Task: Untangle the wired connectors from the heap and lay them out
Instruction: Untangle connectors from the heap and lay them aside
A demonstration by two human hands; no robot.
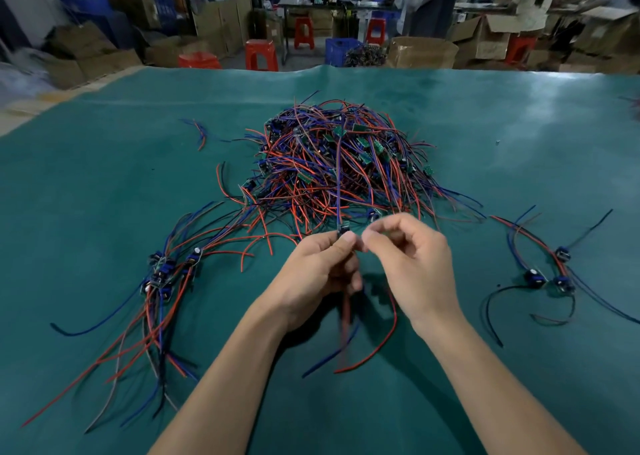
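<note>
Your left hand pinches one connector between thumb and fingers, its wires trailing below; your right hand, fingers curled, pinches just beside it. Beyond them, the heap sits mid-tabletop.

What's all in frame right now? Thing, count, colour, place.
heap of wired connectors: one, red, blue and black wires with small green boards, centre of table
laid-out group, left: one cluster, count unclear, red and blue wires, left of the hands
laid-out group, right: about three, dark parts with red, blue and black wires, right of the hands
stray wires: a few, red and blue, far left of the heap
held connector: one, dark, blue wire running up to the heap
table mat: one, teal
stools: several, red, background
boxes: many, brown, background
left hand: pinches the held connector
right hand: fingers curled beside it, contact unclear
</note>
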